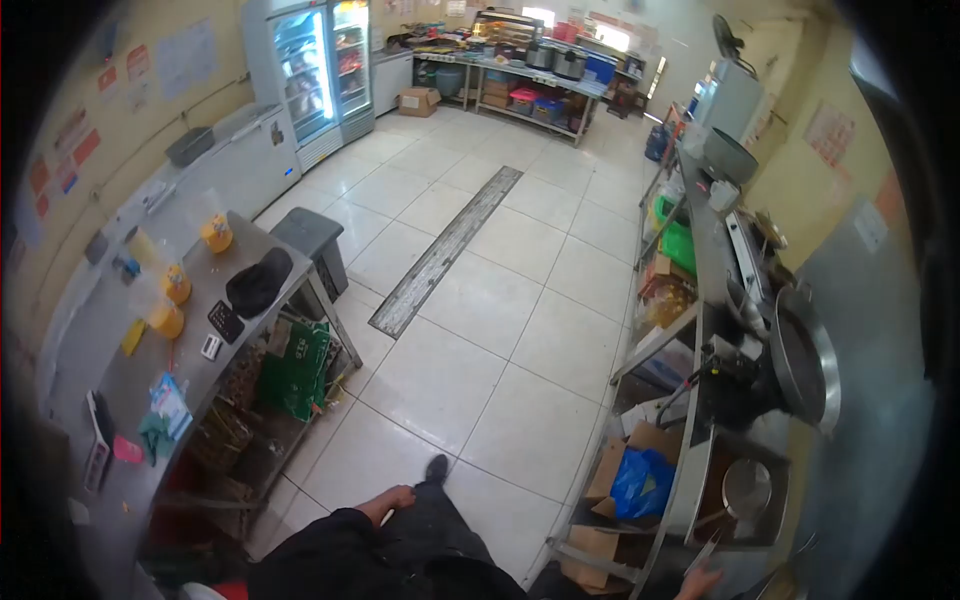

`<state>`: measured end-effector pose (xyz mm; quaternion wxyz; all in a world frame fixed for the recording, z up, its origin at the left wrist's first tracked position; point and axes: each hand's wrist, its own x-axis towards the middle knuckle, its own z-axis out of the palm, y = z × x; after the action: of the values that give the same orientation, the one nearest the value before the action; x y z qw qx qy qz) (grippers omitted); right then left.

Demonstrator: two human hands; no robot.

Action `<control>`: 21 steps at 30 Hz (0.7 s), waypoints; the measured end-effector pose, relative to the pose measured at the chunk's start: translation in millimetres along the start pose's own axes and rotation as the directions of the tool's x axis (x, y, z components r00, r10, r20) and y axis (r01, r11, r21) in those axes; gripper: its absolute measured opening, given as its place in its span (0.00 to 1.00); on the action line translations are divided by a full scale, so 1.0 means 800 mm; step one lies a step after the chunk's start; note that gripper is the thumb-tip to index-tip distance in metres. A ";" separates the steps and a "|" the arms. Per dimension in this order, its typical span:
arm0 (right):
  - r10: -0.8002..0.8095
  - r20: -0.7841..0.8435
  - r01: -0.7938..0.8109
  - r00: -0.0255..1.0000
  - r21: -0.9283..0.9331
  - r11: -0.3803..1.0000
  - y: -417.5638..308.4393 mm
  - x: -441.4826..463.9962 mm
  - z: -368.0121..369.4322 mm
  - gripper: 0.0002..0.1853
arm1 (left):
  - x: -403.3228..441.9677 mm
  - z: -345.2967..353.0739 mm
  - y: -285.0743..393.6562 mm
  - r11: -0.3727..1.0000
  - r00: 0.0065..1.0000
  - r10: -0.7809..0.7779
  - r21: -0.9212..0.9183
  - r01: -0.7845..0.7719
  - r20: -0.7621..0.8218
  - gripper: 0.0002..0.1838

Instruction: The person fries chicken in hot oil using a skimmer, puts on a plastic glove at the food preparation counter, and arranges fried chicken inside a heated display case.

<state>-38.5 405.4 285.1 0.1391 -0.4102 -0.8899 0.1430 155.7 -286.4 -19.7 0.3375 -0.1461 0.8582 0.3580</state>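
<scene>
My left hand point(401, 497) hangs beside my dark trouser leg, its fingers curled in and nothing visible in them. At the bottom right, my right hand point(699, 579) is partly cut off by the frame edge. Its fingers look closed around something thin by the counter's front edge; I cannot make out what it is. Just above that hand, a round skimmer or ladle point(746, 488) lies in a rectangular metal basin point(775, 528). A large wok point(805, 360) sits farther up the same counter.
Tiled floor point(480, 365) with a drain grate point(450, 250) runs between the counters. On the left, a steel table point(205, 270) holds a black cap point(260, 283) and bags of orange liquid point(165, 318). A grey bin point(312, 245) stands beside it. A box with a blue bag point(642, 482) sits under the right counter.
</scene>
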 end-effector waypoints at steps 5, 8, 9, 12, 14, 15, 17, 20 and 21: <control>-0.405 -0.445 0.578 0.799 0.379 0.723 -0.204 -0.155 0.010 0.09 | 0.015 -0.042 -0.034 0.975 0.975 -0.219 -0.041 0.220 0.028 0.19; -0.673 0.016 0.589 0.739 0.470 0.658 -0.283 -0.232 0.127 0.13 | 0.038 -0.065 -0.061 0.977 0.981 -0.191 -0.098 0.187 -0.038 0.18; -0.830 0.137 0.696 0.541 0.481 0.533 -0.252 -0.192 0.275 0.13 | 0.044 -0.075 -0.061 0.964 0.970 -0.228 -0.157 0.213 -0.083 0.17; -0.682 0.723 0.312 0.109 0.627 0.714 -0.387 -0.404 0.279 0.19 | 0.059 -0.143 -0.080 0.965 0.991 -0.118 -0.241 0.100 -0.062 0.16; -0.664 0.719 0.320 -0.204 0.690 0.649 -0.468 -0.518 0.251 0.19 | 0.077 -0.174 -0.105 0.956 0.988 -0.132 -0.275 0.106 -0.079 0.16; -0.595 0.727 0.332 -0.341 0.686 0.648 -0.503 -0.553 0.236 0.19 | 0.086 -0.189 -0.116 0.956 0.989 -0.130 -0.274 0.106 -0.072 0.17; -0.572 0.729 0.344 -0.375 0.683 0.645 -0.541 -0.588 0.245 0.19 | 0.093 -0.220 -0.130 0.921 0.968 -0.204 -0.364 0.139 -0.146 0.17; -0.548 0.735 0.403 -0.398 0.677 0.615 -0.585 -0.599 0.291 0.19 | 0.104 -0.264 -0.160 0.861 0.913 -0.287 -0.497 0.114 -0.288 0.18; -0.547 0.741 0.451 -0.388 0.671 0.589 -0.596 -0.588 0.309 0.19 | 0.108 -0.274 -0.169 0.840 0.886 -0.295 -0.538 0.062 -0.358 0.19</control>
<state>-164.0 -288.1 172.2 -0.4671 0.2807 -0.7692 0.3337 55.2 -538.4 -35.0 0.1227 -0.3866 0.7664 0.4982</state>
